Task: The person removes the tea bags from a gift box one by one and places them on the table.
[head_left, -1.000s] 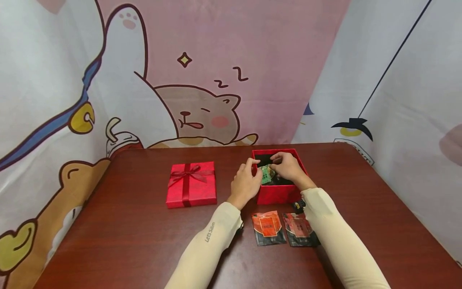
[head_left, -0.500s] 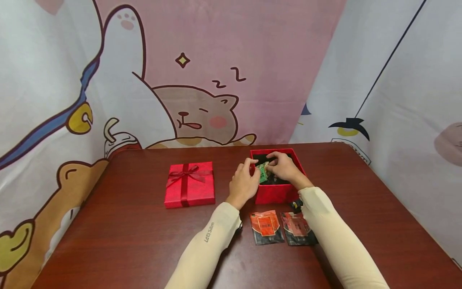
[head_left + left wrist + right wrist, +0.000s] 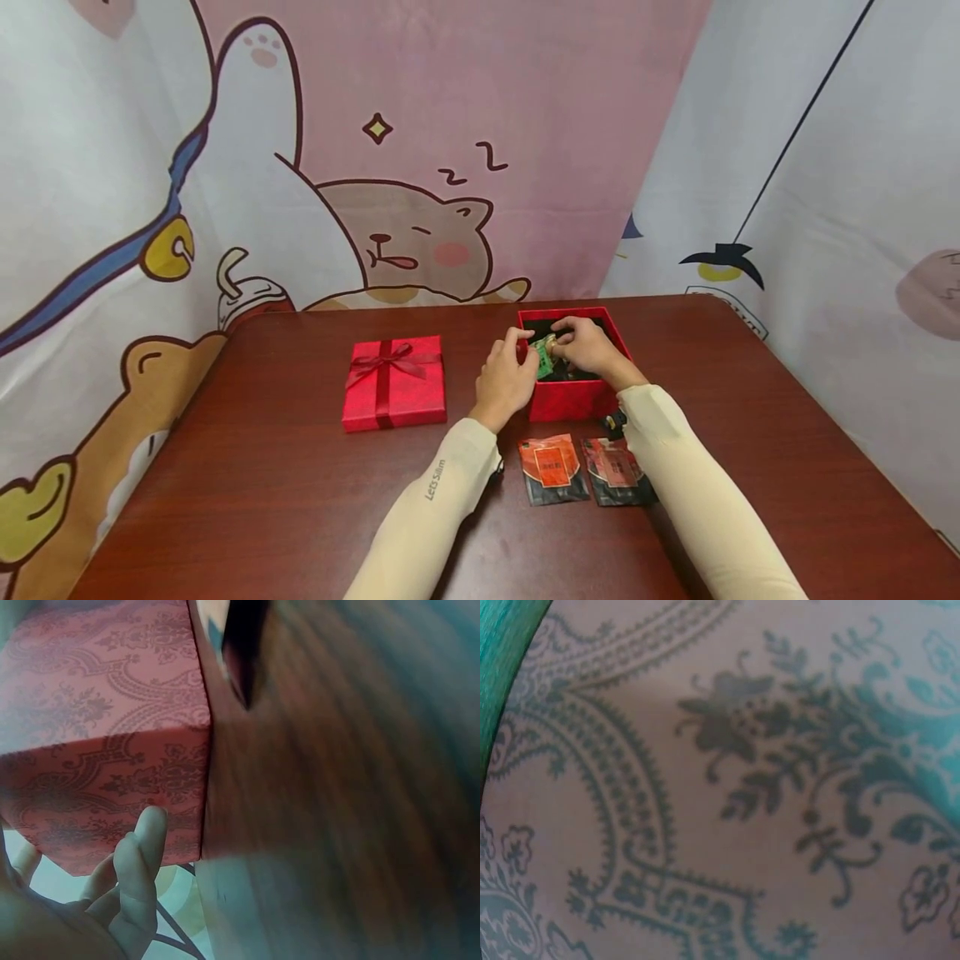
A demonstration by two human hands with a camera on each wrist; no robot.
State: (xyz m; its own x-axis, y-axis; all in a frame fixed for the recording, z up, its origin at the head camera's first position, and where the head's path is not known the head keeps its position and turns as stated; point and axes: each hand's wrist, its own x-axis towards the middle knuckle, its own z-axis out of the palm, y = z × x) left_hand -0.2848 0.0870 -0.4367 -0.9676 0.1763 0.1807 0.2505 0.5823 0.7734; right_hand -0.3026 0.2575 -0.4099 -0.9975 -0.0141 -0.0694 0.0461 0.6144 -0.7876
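In the head view, a red gift box [image 3: 573, 402] stands without its lid at the back right of the table, dark inside. A small green sachet [image 3: 544, 357] with a tan part lies at the box's mouth, on the left. My right hand [image 3: 588, 346] reaches into the box and pinches the sachet's right edge. Over the left rim, my left hand [image 3: 505, 379] holds the box, index finger and thumb at the edge. The left wrist view shows its fingers [image 3: 142, 855] against the patterned box side. Only patterned box wall [image 3: 727, 787] fills the right wrist view.
The red lid [image 3: 395, 383] with a ribbon bow lies left of the box. Two orange-and-black sachets [image 3: 553, 471] lie side by side in front of it, the right one partly under my right sleeve [image 3: 675, 442]. A printed curtain [image 3: 420, 100] hangs behind the table.
The right hand has shifted slightly left within the box, and the green sachet has moved left and tilted. My left hand stays at the rim. The head view has turned slightly.
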